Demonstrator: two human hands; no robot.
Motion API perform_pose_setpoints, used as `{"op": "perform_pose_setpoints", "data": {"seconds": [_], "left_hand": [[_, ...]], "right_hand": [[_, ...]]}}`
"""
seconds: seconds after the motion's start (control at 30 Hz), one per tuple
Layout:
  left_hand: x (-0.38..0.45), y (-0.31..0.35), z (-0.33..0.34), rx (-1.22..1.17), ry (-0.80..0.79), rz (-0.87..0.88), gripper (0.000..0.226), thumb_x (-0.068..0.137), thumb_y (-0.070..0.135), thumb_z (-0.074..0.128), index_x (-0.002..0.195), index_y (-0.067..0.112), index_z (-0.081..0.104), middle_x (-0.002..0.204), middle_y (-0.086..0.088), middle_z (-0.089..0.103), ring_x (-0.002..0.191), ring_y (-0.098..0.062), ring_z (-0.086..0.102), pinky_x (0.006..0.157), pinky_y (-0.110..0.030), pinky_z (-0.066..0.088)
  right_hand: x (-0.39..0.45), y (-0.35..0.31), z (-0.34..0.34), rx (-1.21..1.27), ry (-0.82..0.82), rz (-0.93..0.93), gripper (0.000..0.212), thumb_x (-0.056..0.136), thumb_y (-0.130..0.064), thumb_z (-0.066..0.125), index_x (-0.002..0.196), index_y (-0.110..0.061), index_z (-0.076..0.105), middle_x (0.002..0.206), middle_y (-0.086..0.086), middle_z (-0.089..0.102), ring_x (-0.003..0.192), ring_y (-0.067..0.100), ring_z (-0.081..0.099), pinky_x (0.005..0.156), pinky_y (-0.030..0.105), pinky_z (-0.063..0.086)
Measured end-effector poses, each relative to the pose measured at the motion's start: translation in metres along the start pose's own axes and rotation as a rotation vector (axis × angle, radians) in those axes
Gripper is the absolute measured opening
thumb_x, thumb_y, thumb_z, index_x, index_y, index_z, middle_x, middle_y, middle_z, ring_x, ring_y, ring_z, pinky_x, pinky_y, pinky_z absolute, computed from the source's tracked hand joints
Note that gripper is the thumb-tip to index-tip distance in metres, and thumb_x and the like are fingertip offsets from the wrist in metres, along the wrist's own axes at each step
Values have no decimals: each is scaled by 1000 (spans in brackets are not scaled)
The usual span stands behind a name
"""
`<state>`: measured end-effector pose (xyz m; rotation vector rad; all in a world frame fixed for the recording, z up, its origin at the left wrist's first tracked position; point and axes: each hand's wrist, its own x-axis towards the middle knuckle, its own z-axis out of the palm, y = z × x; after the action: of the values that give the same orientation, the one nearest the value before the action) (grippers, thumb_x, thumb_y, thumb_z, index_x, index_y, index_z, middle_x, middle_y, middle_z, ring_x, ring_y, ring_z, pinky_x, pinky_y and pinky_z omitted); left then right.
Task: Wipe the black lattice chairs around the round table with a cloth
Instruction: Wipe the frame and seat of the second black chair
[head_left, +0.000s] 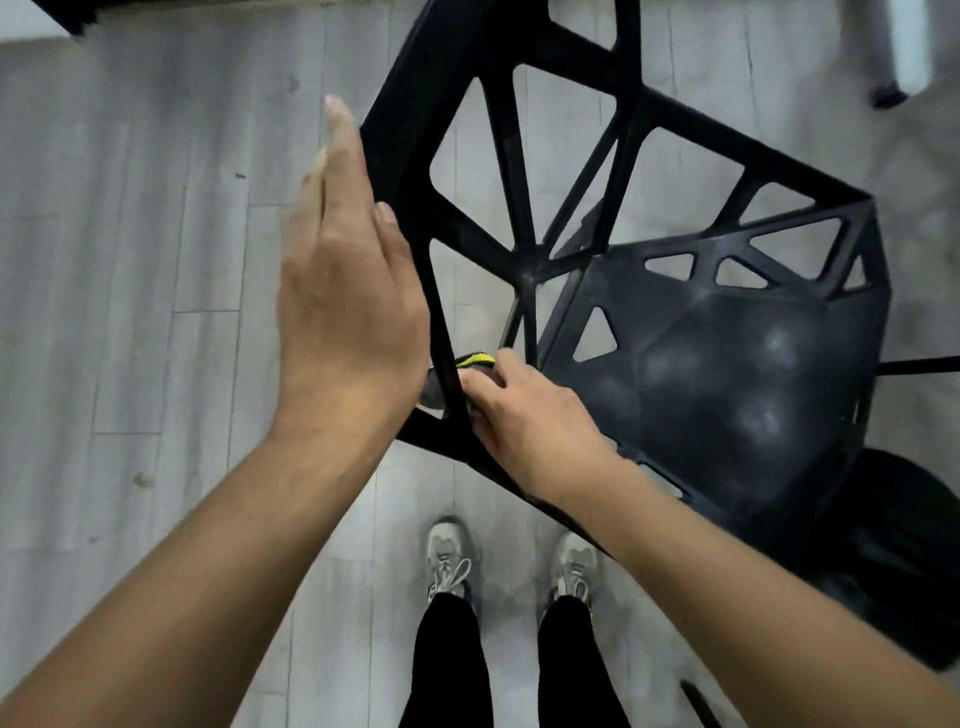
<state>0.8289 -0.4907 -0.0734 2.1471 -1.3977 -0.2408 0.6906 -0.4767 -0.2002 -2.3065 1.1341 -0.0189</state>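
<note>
Underfoot, a pale grey plank floor (156, 260), streaked and speckled, filling the whole left side. On it, right of centre, a black lattice chair (727, 374) seen from above and tipped toward the camera — backrest an open web of thick struts meeting at a hub, triangular and trapezoid gaps showing floor through them. Seat a faceted matte shell, dusty, with pale smudges catching the light and small triangular cut-outs round its edge. Behind the seat at lower right, a dark rounded shape, partly hidden; cannot tell what. At top right, a white furniture leg with a black foot (891, 93), blurred. At top left, a dark edge of something at the frame corner.

Left hand (343, 312) raised flat beside the chair's outer strut, fingers straight and together, thumb alongside, holding nothing; touching the frame or just off it — not clear, being blurred. Left forearm crossing the lower left and covering much of the floor.

Right hand (524, 410) lower down, at the joint where the backrest frame meets the seat, fingers curled round a cloth (470, 366) and pressing it against a thin strut. Cloth grey with a yellow edge, mostly hidden under the fingers and behind the strut.

Below, between the forearms, two grey laced trainers (449, 556) and black trouser legs, standing just short of the chair.
</note>
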Motion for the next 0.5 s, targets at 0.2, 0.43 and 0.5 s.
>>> {"op": "perform_pose_setpoints", "data": {"seconds": [0.2, 0.43, 0.5], "left_hand": [[1, 0, 9, 19, 47, 36, 57, 105, 3, 33, 160, 6, 18, 157, -14, 41, 141, -23, 42, 109, -4, 26], [-1, 2, 11, 21, 93, 13, 55, 107, 7, 33, 160, 6, 20, 147, -14, 50, 129, -18, 50, 105, -3, 28], [-2, 2, 11, 11, 90, 11, 55, 107, 6, 33, 160, 8, 20, 146, -13, 51, 127, -17, 49, 99, 3, 28]], "right_hand": [[74, 61, -17, -149, -43, 86, 39, 105, -29, 37, 144, -23, 38, 130, 8, 43, 107, 33, 57, 74, 44, 50], [-3, 6, 11, 304, 60, 124, 32, 102, -26, 45, 134, -28, 45, 105, -3, 38, 86, 27, 53, 69, 41, 48], [-27, 0, 11, 382, 37, 34, 37, 102, -25, 46, 137, -35, 43, 100, -11, 34, 81, 17, 46, 64, 36, 42]]}}
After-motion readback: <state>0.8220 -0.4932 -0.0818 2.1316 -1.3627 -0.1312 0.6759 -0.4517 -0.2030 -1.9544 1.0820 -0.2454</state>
